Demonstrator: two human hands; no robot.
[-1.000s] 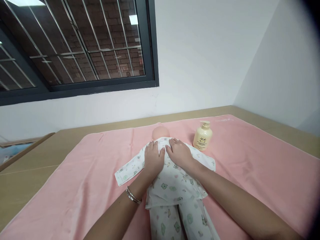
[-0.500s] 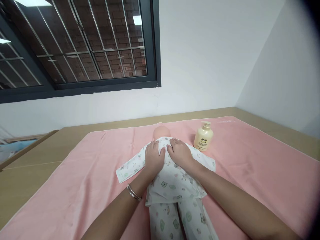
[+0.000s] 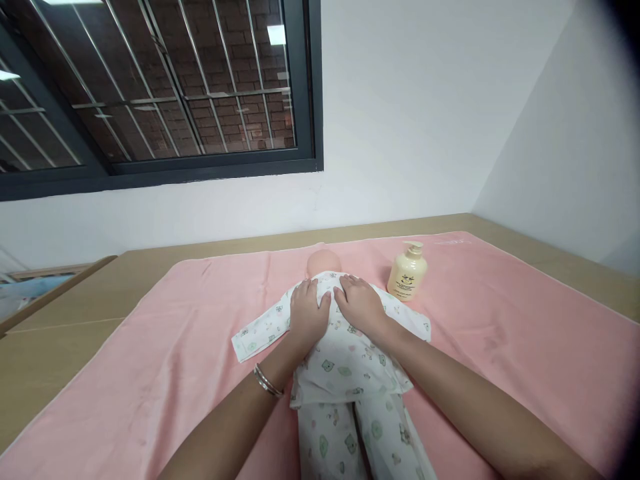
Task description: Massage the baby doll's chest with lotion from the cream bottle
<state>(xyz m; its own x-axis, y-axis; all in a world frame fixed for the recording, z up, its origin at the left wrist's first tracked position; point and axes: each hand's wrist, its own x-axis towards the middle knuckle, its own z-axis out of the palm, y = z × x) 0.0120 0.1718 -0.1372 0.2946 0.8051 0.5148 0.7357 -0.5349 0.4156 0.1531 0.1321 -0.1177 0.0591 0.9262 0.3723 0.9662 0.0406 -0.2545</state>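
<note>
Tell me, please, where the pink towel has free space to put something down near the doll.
The pink towel is bare right of the pump bottle, and left of the doll beyond its spread sleeve. The middle is crowded: left hand and right hand lie flat on the doll.

A cream pump bottle [image 3: 407, 272] stands on the pink towel [image 3: 500, 333] below a barred window [image 3: 150, 87].

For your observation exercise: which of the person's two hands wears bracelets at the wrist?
The left hand, resting on the doll's upper back, has thin bangles at its wrist. The right hand beside it has a bare wrist.
</note>
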